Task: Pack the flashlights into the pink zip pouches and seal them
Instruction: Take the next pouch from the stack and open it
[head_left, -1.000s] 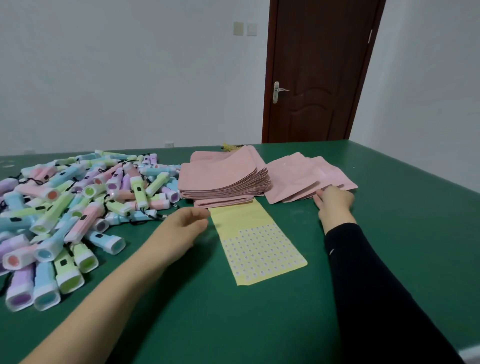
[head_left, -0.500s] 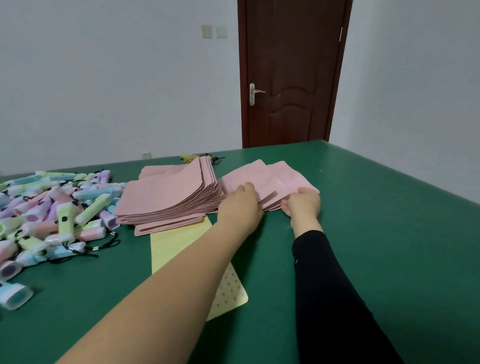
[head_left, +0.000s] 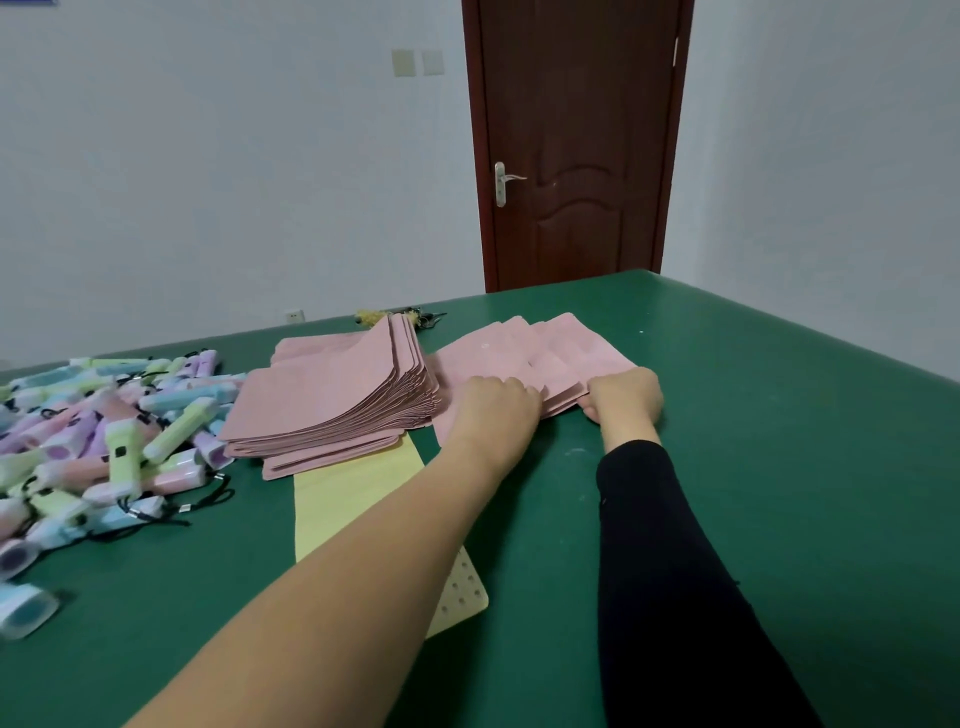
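A brown door (head_left: 576, 145) stands shut behind the green bench (head_left: 779, 441). At the far left of the bench lies a heap of pastel flashlights (head_left: 104, 431), their black cords trailing out. Just beside them sits a tall stack of pouches (head_left: 332, 395), pink, resting on the far end of a yellow sheet (head_left: 343, 493) that runs back under the bare left forearm. The stack stands between the flashlights and both hands.

To the right of the stack, touching it, a few loose pouches (head_left: 519, 348) lie fanned out flat. The left hand (head_left: 493, 410) curls its fingers down over their near edge, knuckles up. The right hand (head_left: 623, 400), in a black sleeve (head_left: 675, 571), grips the fan's near right corner. The flashlights are well apart from both hands.
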